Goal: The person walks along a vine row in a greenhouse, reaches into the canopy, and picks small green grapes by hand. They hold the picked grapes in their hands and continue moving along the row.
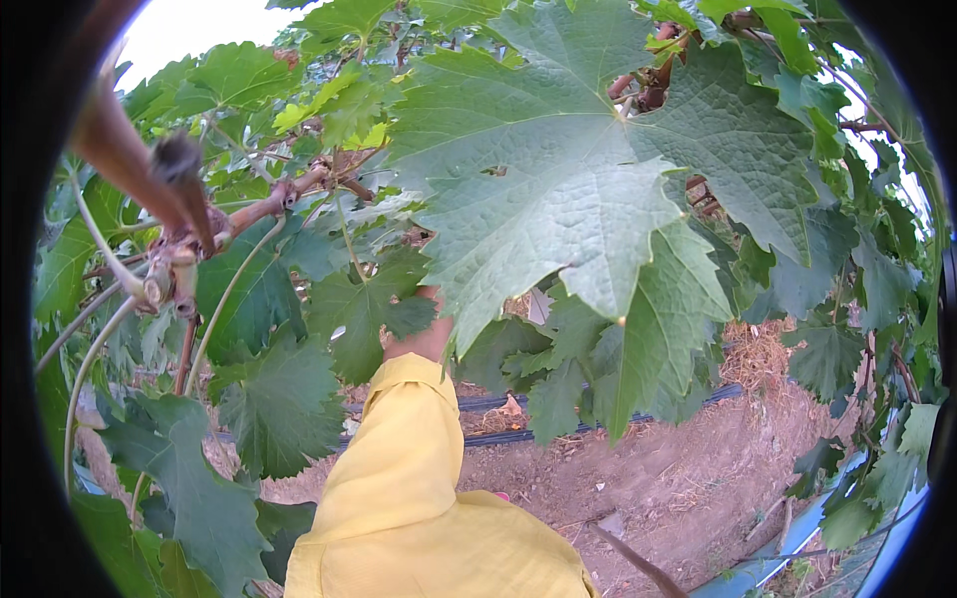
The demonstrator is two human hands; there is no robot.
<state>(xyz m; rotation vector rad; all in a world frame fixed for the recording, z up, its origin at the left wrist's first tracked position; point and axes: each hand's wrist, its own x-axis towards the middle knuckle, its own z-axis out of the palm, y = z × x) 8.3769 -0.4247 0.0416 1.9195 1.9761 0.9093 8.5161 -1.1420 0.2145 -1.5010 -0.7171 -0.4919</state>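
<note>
My left arm, in a yellow sleeve (pixel 396 456), reaches up among grapevine leaves. Only the wrist and a little of my left hand (pixel 424 333) show; a large grape leaf (pixel 553 172) and smaller leaves cover the fingers, so what they touch is hidden. That large leaf, lobed and toothed with a small hole in it, fills the upper middle, very near the camera. At the left, a woody vine cane (pixel 258 211) runs from a knotty joint (pixel 176 273) with cut stubs. My right hand is out of view.
Dense grape leaves (pixel 284 404) hang at the left and right. Below lie bare soil (pixel 658 478), dark drip hoses (pixel 497 437) and dry straw (pixel 755 359). Blue sheeting (pixel 800 531) runs along the lower right. A blurred thick cane (pixel 123 157) juts in close at the upper left.
</note>
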